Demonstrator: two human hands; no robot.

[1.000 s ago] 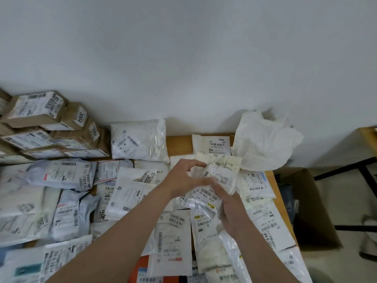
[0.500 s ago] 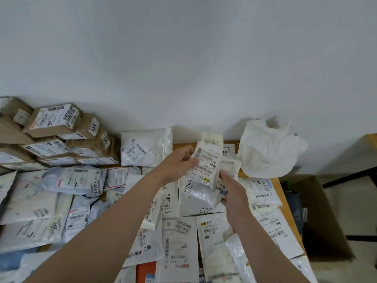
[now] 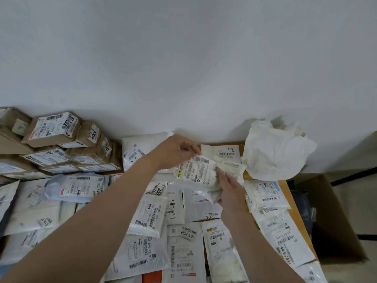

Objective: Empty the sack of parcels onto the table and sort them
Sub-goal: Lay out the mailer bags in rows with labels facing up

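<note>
Left hand [image 3: 175, 150] pinches the top of the white parcel [image 3: 204, 181], right hand [image 3: 231, 193] grips its side, near the table [image 3: 283, 183] far edge; keep the label [image 3: 193, 168] up and readable.

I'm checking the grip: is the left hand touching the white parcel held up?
Touching. The head view shows the left hand pinching the top edge of the white parcel, while the right hand grips its lower end.
</note>
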